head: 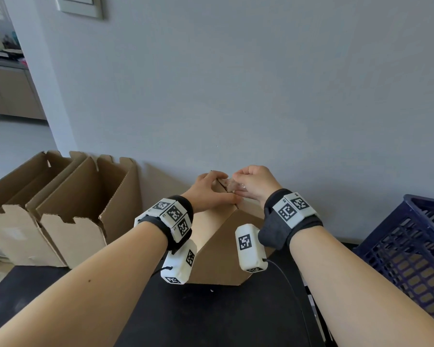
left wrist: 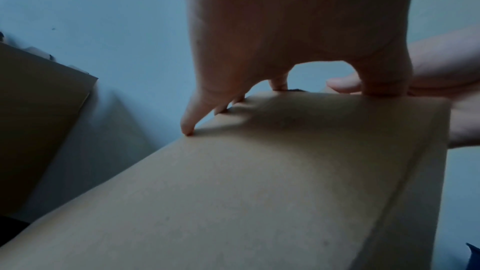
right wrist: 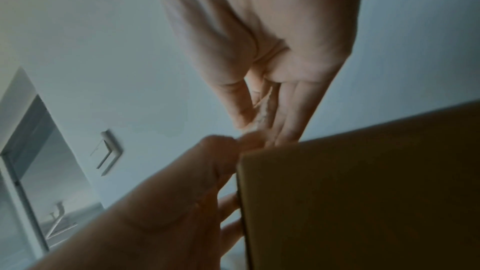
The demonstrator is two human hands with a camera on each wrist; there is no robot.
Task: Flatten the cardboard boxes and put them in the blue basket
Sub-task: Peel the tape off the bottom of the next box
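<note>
A closed brown cardboard box (head: 218,246) stands tilted on the black table (head: 211,319), one top edge pointing up, close to the wall. My left hand (head: 211,189) grips its far top end, fingers (left wrist: 189,122) over the far edge and thumb on the near face. My right hand (head: 236,182) is just right of it and pinches a crumpled strip of clear tape (head: 232,185) at the box's top seam. In the right wrist view the tape (right wrist: 263,114) sits between thumb and fingers above the box corner (right wrist: 363,192). The blue basket (head: 411,249) is at the right edge.
Two open-topped cardboard boxes (head: 18,216) (head: 85,219) stand side by side at the left, against the grey wall (head: 236,83). The wall runs close behind the box I hold. A doorway to another room opens at the far left. A thin cable (head: 288,284) trails from my right wrist.
</note>
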